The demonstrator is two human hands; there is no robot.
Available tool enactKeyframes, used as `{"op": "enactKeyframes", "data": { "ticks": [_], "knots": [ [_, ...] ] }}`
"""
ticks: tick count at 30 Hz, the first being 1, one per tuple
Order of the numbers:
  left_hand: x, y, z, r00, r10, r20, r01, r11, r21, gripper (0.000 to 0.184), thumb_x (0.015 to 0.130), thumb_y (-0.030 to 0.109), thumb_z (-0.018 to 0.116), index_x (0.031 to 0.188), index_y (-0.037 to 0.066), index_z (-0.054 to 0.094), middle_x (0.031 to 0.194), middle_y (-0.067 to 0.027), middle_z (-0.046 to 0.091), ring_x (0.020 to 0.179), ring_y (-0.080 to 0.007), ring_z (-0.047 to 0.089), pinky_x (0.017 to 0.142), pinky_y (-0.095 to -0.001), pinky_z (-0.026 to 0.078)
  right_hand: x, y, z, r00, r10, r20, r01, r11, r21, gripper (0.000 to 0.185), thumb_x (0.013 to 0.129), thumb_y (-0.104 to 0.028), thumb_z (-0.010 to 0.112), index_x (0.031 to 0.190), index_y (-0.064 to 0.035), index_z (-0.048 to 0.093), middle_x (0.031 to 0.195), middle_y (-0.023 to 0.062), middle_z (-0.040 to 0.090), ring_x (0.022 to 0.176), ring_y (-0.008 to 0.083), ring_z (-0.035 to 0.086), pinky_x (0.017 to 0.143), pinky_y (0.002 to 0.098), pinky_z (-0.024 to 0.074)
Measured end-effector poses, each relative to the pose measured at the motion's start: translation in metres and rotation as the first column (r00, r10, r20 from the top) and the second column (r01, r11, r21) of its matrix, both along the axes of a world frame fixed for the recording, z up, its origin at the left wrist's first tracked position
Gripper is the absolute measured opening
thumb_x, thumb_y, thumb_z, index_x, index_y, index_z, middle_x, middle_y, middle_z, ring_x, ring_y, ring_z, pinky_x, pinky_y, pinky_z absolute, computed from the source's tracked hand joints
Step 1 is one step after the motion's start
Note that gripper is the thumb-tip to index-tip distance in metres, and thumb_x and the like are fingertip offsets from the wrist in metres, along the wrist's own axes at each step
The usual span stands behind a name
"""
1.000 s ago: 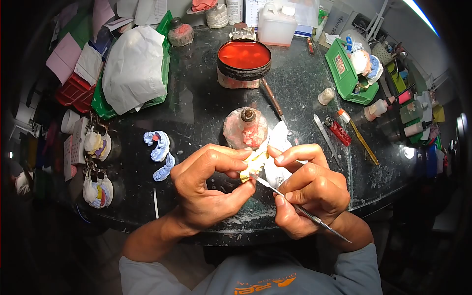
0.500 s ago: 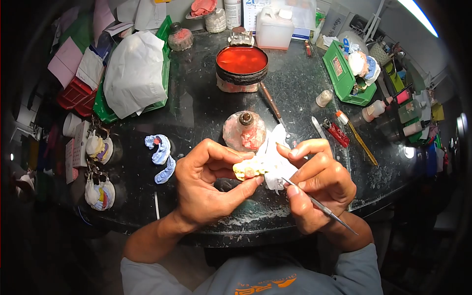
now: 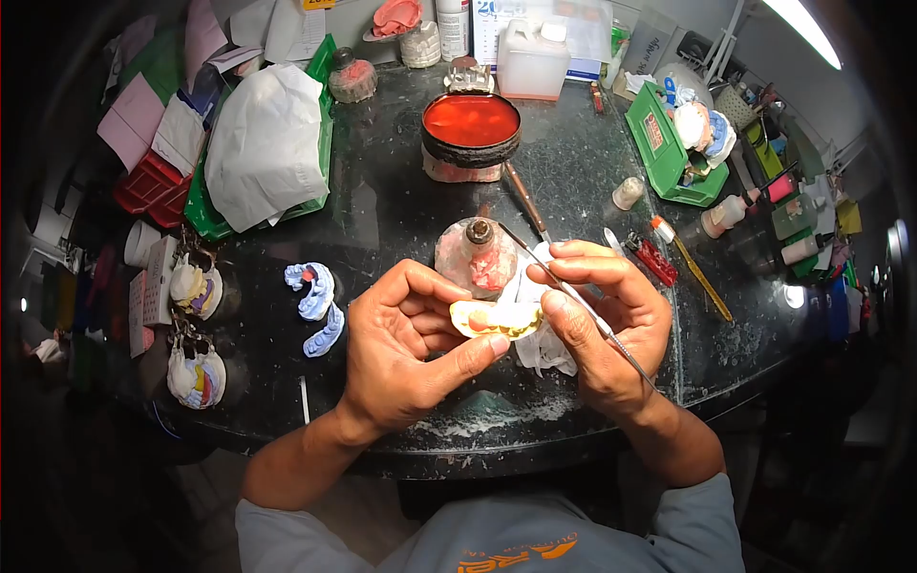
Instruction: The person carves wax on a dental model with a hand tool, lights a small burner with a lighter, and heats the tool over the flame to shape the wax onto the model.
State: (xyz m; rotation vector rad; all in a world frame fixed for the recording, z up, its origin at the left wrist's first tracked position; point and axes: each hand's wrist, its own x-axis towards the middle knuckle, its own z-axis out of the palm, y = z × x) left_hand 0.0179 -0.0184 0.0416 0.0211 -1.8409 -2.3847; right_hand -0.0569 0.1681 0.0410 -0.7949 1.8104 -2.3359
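My left hand (image 3: 406, 349) grips a small yellow dental piece (image 3: 492, 322) between thumb and fingers, its toothed edge toward the right. In my right hand (image 3: 611, 320) is a thin metal tool (image 3: 605, 329), held between thumb and fingers, its upper end pointing up and left toward the burner. The tool appears apart from the yellow piece. A crumpled white cloth (image 3: 546, 351) lies just beneath and beside my right fingers. Behind the yellow piece stands a glass burner (image 3: 475, 256) with a brown metal top.
A black-rimmed pan of red wax (image 3: 471, 121) stands at the back, a brown-handled knife (image 3: 525, 199) beside it. Blue dental pieces (image 3: 312, 291) and articulated models (image 3: 196, 372) are at the left. A green bin (image 3: 659, 143), a red tool (image 3: 656, 263) and a yellow brush (image 3: 702, 274) are at the right.
My right hand has turned the metal tool, so one end now points up toward the burner, away from the yellow piece. My left hand has turned the yellow piece to another side.
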Motion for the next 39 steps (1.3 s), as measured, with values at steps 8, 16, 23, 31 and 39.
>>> {"op": "enactKeyframes", "data": {
  "ticks": [8,16,23,31,39],
  "knots": [
    [0.0,0.001,0.001,1.0,0.017,0.004,-0.017,1.0,0.025,0.037,0.08,-0.007,0.078,0.108,-0.005,0.052,0.103,-0.0194,0.07,0.099,-0.0204,0.071,0.087,-0.0295,0.059,-0.003,0.001,-0.003,0.999,0.04,-0.005,-0.04,0.998,0.037,0.027,0.089,0.009,0.068,0.116,0.0075,0.064,0.123,0.0159,0.059,0.112,0.0249,0.067,0.097,0.034,0.0567],
    [0.0,0.002,0.0,1.0,0.021,0.01,-0.021,1.0,0.012,0.037,0.081,-0.004,0.079,0.113,-0.007,0.059,0.101,-0.0167,0.071,0.093,-0.0163,0.072,0.083,-0.0261,0.059,-0.008,0.008,-0.008,0.988,0.088,-0.124,-0.102,0.989,-0.108,0.015,0.085,0.01,0.066,0.096,0.0033,0.06,0.102,0.0146,0.065,0.099,0.0249,0.067,0.095,0.0394,0.057],
    [0.0,0.002,-0.001,1.0,0.011,0.016,-0.012,0.999,0.03,0.04,0.082,-0.005,0.077,0.118,-0.009,0.06,0.1,-0.0168,0.072,0.09,-0.0154,0.072,0.077,-0.0242,0.06,-0.004,0.005,-0.005,0.988,0.156,-0.022,-0.158,0.974,-0.163,0.012,0.087,0.0,0.067,0.087,-0.0034,0.056,0.071,0.0067,0.064,0.077,0.0145,0.062,0.103,0.0506,0.0446],
    [-0.001,0.002,-0.005,1.0,-0.012,0.003,0.012,0.999,0.043,0.041,0.084,-0.005,0.075,0.121,-0.009,0.059,0.1,-0.0173,0.072,0.088,-0.0154,0.072,0.075,-0.0243,0.06,0.0,0.005,-0.006,0.986,0.142,0.09,-0.125,0.977,-0.172,0.015,0.088,-0.003,0.069,0.084,-0.0051,0.054,0.069,0.0064,0.064,0.073,0.0133,0.062,0.101,0.0501,0.0457],
    [0.0,0.001,-0.002,1.0,-0.01,0.001,0.01,1.0,0.021,0.04,0.084,-0.005,0.075,0.12,-0.01,0.059,0.1,-0.0171,0.072,0.089,-0.0163,0.072,0.076,-0.0249,0.06,-0.001,0.005,-0.007,0.989,0.14,0.053,-0.13,0.98,-0.15,0.016,0.087,-0.003,0.069,0.082,-0.0057,0.054,0.067,0.0064,0.065,0.072,0.0133,0.063,0.1,0.0496,0.0463]
  ]
}}
